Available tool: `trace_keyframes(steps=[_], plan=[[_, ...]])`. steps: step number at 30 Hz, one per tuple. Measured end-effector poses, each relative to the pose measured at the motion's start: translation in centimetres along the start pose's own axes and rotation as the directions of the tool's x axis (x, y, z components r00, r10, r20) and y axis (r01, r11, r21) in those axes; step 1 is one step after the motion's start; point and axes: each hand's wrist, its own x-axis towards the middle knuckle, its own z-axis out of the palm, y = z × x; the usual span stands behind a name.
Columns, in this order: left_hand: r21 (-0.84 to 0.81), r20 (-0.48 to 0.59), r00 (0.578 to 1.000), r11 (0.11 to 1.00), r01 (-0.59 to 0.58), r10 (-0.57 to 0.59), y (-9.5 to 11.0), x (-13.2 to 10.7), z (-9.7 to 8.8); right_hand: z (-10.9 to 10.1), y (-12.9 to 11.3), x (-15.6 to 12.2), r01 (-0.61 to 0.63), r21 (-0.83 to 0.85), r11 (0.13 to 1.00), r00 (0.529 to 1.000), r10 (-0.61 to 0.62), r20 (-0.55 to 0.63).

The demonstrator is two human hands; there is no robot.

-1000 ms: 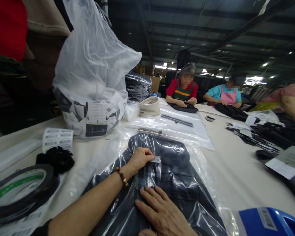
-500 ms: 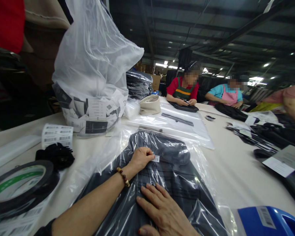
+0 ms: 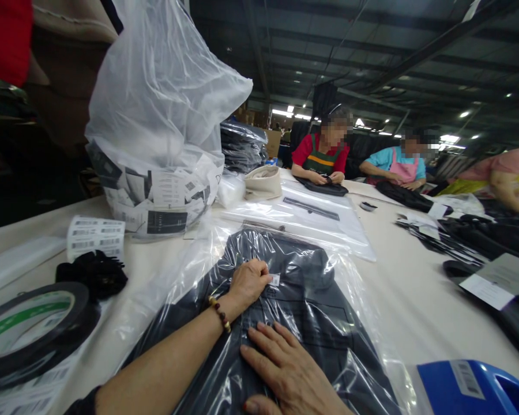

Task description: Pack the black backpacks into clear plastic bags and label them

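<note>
At your far left, a black tape roll (image 3: 64, 343) with a green inner ring lies on printed barcode sheets (image 3: 34, 386). Just beyond it sit a bunched black fabric piece (image 3: 93, 274) and a roll of white labels (image 3: 96, 235), with a length of clear plastic (image 3: 21, 259) to their left. Next stands a tall translucent bag (image 3: 164, 121), its lower part full of printed tags (image 3: 168, 190).

In front of you, a dark garment (image 3: 320, 311) lies in its clear plastic wrapping (image 3: 363, 294) on the worktop (image 3: 415, 300), beneath both your hands. Your left hand (image 3: 249, 282), with a beaded bracelet (image 3: 219, 314) at the wrist, has its fingers curled together at the left edge of a small white label (image 3: 275, 280); you cannot tell here whether they pinch it or press it down. Your right hand (image 3: 285, 369) is spread on the plastic nearer you, fingers straight and slightly parted, grasping nothing.

Behind the garment are flat clear bags (image 3: 350, 236) and a beige fabric band (image 3: 263, 187). To your right lie a blue object (image 3: 458, 386) bearing a barcode and, farther out, dark items with a grey-and-white card (image 3: 497, 282). Co-workers (image 3: 322, 161) sit across the worktop.
</note>
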Motion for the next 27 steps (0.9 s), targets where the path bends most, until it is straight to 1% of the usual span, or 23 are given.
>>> trace_keyframes(steps=[3,6,8,10,11,12,13,14,15,16,17,18,19,21,24,27], plan=[[0.037,-0.009,1.0,0.999,0.014,-0.014,0.2,-0.1,0.0,0.0,0.0,0.0,-0.001,0.0,1.0,1.0,0.001,-0.006],[0.062,-0.019,1.0,0.998,-0.014,0.015,0.2,-0.2,0.1,-0.4,-0.2,0.1,-0.025,0.019,0.999,0.999,0.025,0.029],[0.074,-0.036,0.999,0.997,-0.03,0.032,0.1,-0.3,0.2,-0.7,-0.3,0.2,-0.036,0.03,0.999,0.998,0.034,0.055],[0.082,-0.068,0.997,0.996,-0.022,0.028,-0.2,-0.4,0.2,-0.8,-0.4,0.2,-0.033,0.032,0.999,0.998,0.032,0.05],[0.088,-0.084,0.995,0.995,-0.038,0.045,-0.3,-0.5,0.3,-0.8,-0.4,0.2,-0.03,0.03,0.999,0.999,0.028,0.038],[0.107,-0.085,0.991,0.99,-0.092,0.102,-0.4,-0.7,0.3,-0.7,-0.4,0.2,-0.026,0.026,0.999,0.999,0.026,0.025],[0.143,-0.064,0.979,0.973,-0.183,0.194,-0.5,-0.9,0.3,-0.6,-0.3,0.2,-0.026,0.023,0.999,1.0,0.025,0.016],[0.19,-0.016,0.954,0.937,-0.292,0.301,-0.5,-1.2,0.4,-0.4,-0.3,0.2,-0.028,0.019,0.999,1.0,0.028,0.012],[0.245,0.058,0.915,0.883,-0.4,0.398,-0.4,-1.4,0.4,-0.3,-0.3,0.2,-0.03,0.017,0.999,0.999,0.03,0.014],[0.3,0.144,0.873,0.82,-0.488,0.466,-0.3,-1.7,0.5,-0.3,-0.2,0.2,-0.033,0.017,0.999,0.999,0.032,0.017],[0.35,0.223,0.84,0.763,-0.543,0.495,-0.2,-1.9,0.4,-0.2,-0.2,0.3,-0.036,0.02,0.999,0.999,0.036,0.02],[0.393,0.28,0.826,0.727,-0.563,0.489,0.0,-2.2,0.4,-0.3,-0.2,0.3,-0.04,0.023,0.999,0.999,0.04,0.024],[0.426,0.317,0.821,0.702,-0.57,0.474,0.1,-2.3,0.3,-0.3,-0.3,0.3,-0.044,0.028,0.999,0.999,0.043,0.025],[0.448,0.349,0.816,0.683,-0.576,0.46,0.1,-2.6,0.1,-0.5,-0.4,0.3,-0.051,0.038,0.998,0.998,0.05,0.025],[0.373,0.368,0.803,0.716,-0.59,0.47,-0.3,-3.3,-0.5,-0.9,-0.9,0.1,-0.052,0.049,0.997,0.999,0.051,0.019],[0.216,0.429,0.784,0.792,-0.571,0.448,-0.5,-4.7,-1.4,-1.4,-1.6,0.1,-0.027,0.058,0.998,1.0,0.027,-0.006]])
